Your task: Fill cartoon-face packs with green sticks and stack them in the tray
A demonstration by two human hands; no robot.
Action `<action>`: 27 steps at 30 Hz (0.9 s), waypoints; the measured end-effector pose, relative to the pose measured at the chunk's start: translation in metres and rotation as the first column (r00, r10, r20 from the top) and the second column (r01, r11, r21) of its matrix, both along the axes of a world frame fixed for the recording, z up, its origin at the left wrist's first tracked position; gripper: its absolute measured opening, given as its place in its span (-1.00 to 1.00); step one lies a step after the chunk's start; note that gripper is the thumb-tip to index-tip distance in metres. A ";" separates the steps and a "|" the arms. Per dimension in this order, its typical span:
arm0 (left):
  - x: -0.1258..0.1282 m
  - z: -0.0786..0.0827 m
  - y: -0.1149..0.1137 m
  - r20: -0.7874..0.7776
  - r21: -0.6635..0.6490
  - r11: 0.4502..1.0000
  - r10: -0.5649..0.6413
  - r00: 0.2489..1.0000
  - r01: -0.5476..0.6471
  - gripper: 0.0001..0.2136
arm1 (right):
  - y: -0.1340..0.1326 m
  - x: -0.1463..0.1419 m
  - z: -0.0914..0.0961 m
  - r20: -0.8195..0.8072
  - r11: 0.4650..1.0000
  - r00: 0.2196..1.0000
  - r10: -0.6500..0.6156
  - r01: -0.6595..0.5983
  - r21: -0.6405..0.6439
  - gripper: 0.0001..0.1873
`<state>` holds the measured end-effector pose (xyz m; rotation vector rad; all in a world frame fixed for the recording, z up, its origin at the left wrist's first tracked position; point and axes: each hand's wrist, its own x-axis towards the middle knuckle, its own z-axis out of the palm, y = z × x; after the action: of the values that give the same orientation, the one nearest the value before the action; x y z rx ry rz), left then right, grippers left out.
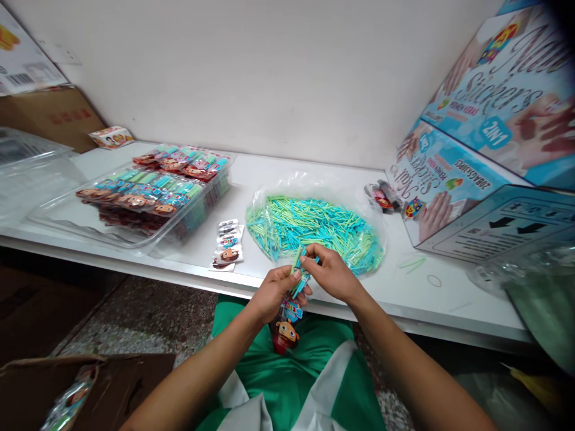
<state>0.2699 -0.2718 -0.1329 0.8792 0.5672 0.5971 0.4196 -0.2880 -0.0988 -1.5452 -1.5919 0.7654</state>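
Observation:
At the table's front edge, my left hand (274, 292) is closed on a candy packet (286, 334) printed with a brown cartoon face, which hangs down over my lap. Green and blue sticks (300, 284) stand out of its top between my two hands. The fingers of my right hand (331, 272) pinch the upper part of these sticks. Just beyond my hands lies a clear plastic bag (376, 239) spread open, filled with a heap of loose green and blue sticks (314, 218). Left of that bag is a small stack of printed cards or stickers (228, 244) with the same cartoon face.
A clear plastic tray (135, 239) with rows of filled packets (146, 194) stands on the left. Large blue cartons (467, 185) rise on the right, beside small dark packets (384, 196). An elastic band (433, 281) lies near the right front. An open brown carton (135, 383) is below left.

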 end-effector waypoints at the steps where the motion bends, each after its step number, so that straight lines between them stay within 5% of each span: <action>1: 0.000 -0.001 0.000 0.001 0.000 1.000 -0.002 1.000 0.002 -0.76 | 0.000 0.000 0.000 0.002 1.000 1.000 -0.001 0.001 -0.003 -0.87; 15: -0.001 -0.006 0.004 -0.016 0.046 0.998 -0.031 0.999 0.031 -0.75 | 0.000 0.006 0.001 0.000 0.998 0.999 0.045 -0.045 -0.041 -0.82; 22: -0.002 -0.004 0.006 -0.091 0.131 0.990 -0.042 0.995 0.053 -0.70 | 0.011 0.008 0.006 -0.143 0.997 0.986 0.082 -0.082 0.006 -0.71; 27: -0.001 -0.003 0.005 -0.134 0.205 0.977 -0.026 0.991 0.053 -0.66 | 0.014 0.008 0.019 -0.190 0.985 0.980 -0.053 0.083 0.153 -0.74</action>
<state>0.2685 -0.2666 -0.1363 1.1315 0.6109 0.5726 0.4271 -0.2742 -0.0801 -1.3646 -1.4208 0.7036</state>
